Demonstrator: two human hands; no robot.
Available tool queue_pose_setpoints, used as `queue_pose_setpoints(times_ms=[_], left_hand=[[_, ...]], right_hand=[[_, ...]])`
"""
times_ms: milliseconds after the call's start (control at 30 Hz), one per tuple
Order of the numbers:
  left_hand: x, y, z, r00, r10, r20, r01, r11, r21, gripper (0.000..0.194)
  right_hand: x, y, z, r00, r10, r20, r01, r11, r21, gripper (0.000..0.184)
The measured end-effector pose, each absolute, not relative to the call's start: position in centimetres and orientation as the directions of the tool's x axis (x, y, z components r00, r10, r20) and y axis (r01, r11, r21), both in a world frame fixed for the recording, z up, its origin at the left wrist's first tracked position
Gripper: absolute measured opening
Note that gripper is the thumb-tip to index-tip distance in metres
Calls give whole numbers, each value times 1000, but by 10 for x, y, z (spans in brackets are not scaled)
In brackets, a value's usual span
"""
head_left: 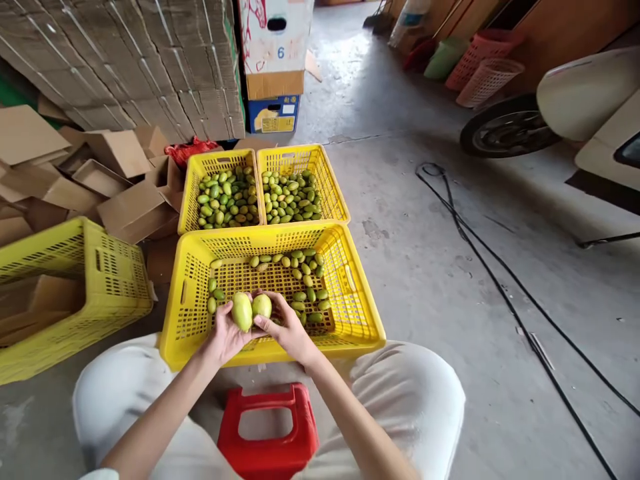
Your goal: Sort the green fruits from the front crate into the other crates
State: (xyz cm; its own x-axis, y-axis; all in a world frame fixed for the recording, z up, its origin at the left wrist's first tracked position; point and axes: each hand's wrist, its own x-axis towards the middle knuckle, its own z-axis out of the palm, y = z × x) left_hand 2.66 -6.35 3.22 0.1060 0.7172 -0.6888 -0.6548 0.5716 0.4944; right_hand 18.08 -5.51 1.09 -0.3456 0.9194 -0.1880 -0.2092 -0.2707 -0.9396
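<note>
I have both hands over the near side of the big yellow crate (360, 313), my landmark here. My left hand (227, 335) is palm up, its fingers curled around and under the longer fruit (242, 312), a smooth, pale green oval. The thumb and fingers of my right hand (293, 332) are closed on the rounder fruit (262, 305), just beside it.

The crate is moulded plastic with slotted walls and a mesh bottom. Smaller loose fruits (311, 294), glossy green to yellowish ovals, lie scattered inside, mostly toward its far side and right. Against its far side stand two more yellow crates, the left one (189, 200) and the right one (336, 193), both holding many such fruits.

On the near side of the big crate, a red plastic piece (306, 427) with a rounded opening sits between my knees (410, 393), which flank the working space in pale, creased cloth. Left of the crate are a yellow-green crate (117, 283) holding cardboard and a heap of open brown boxes (131, 208); beyond them rises a strapped cardboard stack (130, 67).

The floor (395, 287) is grey, stained and concrete-like. Well to the right of the crate, a black cable (493, 283) loops across it, near a vehicle wheel (505, 127).
</note>
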Motion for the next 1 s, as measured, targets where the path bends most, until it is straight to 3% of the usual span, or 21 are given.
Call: queue_pose_setpoints(times_ms=[133,233,367,500,667,833,1000], left_hand=[[24,-59,47,193,750,-633,-654,579,486,18],[18,-50,53,243,781,-575,-619,582,528,12],[6,-35,53,366,819,-442,-535,573,620,25],[-1,-23,43,442,835,-328,-505,534,678,26],[-2,-12,29,358,845,-397,-472,530,704,32],[-5,-7,25,393,789,-472,-527,614,587,36],[-6,-9,16,351,814,-462,-560,578,593,31]], right_hand=[[191,-49,27,-279,911,-302,-414,-398,-819,43],[205,-33,35,-325,868,-375,-536,-496,-683,43],[217,-9,36,-464,802,-375,-582,-595,-554,36],[216,3,25,-508,795,-331,-582,-601,-548,33],[213,5,5,-525,745,-411,-556,-666,-497,34],[221,12,1,-552,732,-398,-620,-680,-391,29],[221,11,2,-533,757,-378,-635,-653,-413,30]])
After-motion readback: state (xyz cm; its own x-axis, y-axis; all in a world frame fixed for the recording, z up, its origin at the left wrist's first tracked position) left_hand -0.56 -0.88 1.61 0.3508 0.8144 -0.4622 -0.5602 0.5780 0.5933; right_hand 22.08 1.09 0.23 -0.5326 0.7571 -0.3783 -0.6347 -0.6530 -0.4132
